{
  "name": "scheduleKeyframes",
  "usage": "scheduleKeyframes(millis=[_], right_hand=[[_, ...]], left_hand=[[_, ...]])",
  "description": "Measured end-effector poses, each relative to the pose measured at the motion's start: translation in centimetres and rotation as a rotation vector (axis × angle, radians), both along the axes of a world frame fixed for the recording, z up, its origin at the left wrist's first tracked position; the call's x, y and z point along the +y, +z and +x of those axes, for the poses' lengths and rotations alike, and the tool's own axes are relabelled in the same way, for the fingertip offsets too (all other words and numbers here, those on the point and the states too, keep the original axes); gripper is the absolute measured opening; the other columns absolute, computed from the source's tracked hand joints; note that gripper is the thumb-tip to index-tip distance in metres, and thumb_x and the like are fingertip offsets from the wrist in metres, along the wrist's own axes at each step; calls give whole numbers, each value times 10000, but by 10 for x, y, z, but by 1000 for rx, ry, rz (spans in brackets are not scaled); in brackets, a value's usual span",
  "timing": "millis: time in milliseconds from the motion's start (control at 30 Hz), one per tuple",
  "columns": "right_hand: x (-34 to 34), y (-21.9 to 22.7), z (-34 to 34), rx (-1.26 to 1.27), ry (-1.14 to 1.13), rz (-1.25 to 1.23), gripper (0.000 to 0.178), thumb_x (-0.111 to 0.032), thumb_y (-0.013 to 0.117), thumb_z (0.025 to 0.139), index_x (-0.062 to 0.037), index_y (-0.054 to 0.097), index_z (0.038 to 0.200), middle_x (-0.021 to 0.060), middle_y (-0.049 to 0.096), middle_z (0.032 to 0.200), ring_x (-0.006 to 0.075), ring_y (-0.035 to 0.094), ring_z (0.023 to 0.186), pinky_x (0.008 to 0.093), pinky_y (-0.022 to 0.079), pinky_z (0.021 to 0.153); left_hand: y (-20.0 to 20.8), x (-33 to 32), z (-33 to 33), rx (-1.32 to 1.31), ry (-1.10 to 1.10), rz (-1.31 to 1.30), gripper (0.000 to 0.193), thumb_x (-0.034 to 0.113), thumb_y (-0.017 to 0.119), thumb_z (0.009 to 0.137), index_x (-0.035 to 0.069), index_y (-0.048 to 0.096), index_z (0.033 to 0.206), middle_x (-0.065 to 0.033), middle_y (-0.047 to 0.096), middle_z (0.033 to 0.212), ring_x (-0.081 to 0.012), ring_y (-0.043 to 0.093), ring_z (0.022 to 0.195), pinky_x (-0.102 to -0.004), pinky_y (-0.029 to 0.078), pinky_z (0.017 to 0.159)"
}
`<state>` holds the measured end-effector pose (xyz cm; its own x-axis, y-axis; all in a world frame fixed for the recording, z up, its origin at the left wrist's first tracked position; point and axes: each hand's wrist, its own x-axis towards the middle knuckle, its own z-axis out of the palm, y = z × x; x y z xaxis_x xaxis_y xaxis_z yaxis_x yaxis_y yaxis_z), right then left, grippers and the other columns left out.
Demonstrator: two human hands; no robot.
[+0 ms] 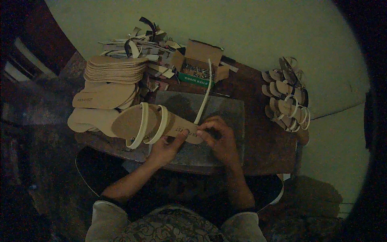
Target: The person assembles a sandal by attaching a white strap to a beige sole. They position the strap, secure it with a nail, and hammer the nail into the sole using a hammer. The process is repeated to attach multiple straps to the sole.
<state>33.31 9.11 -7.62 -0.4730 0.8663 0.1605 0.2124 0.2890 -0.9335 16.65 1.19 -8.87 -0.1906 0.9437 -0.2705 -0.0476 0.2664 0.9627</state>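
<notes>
Above the front of the work table, a tan sandal [177,123] lies across my hands, its toe end to the left and its heel to the right. Two cream straps [144,123] arch over its front part. My left hand [165,150] grips the sole from the near side, thumb on top. At the heel, the fingertips of my right hand [221,140] are pinched together where a long, thin cream strap [204,100] meets the sole. That strap stands up and away from me, its far end loose. What lies between the right fingertips is partly hidden.
Stacked tan soles [115,69] fill the table's left side. Behind are strap scraps [139,46] and an open cardboard box [196,76] of small metal nails. A grey slab [234,117] lies under my hands. Strapped sandals [287,99] are piled at the right edge.
</notes>
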Motion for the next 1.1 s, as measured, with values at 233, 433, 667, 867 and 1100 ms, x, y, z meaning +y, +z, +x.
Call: scheduleKeyframes(millis=[233,433,667,867,1100], right_hand=[[-1,-5,-1,56,-26,-183,222,-54,697,744,-33,611,947,50,591,916,159,567,890,289,462,776],[-2,5,-4,136,-53,-416,257,-75,706,747,-22,597,974,62,618,935,153,583,893,299,471,792],[-1,-3,-2,113,-36,-354,247,-79,710,742,-26,597,955,71,626,917,165,586,900,306,469,802],[-2,1,-7,152,-51,-374,195,-55,713,737,-23,587,881,80,632,899,156,597,868,299,478,781],[-3,-17,-6,174,-73,-357,178,-44,728,723,-17,595,838,76,647,839,150,613,812,295,502,737]], left_hand=[[0,0,-2,74,-23,-44,368,311,591,872,11,579,1086,-92,615,1045,-173,553,995,-303,417,877],[0,0,-1,42,-6,-52,390,326,595,867,11,574,1096,-97,612,1046,-182,550,1002,-310,416,886],[17,1,-1,108,6,-164,400,327,619,851,-1,570,1074,-114,611,1016,-193,562,968,-331,438,857],[1,-1,0,148,63,9,366,288,638,842,-7,573,1049,-109,617,980,-182,579,908,-320,463,804],[4,1,4,-19,81,52,255,229,645,840,12,620,972,-69,641,912,-138,592,849,-281,470,765]])
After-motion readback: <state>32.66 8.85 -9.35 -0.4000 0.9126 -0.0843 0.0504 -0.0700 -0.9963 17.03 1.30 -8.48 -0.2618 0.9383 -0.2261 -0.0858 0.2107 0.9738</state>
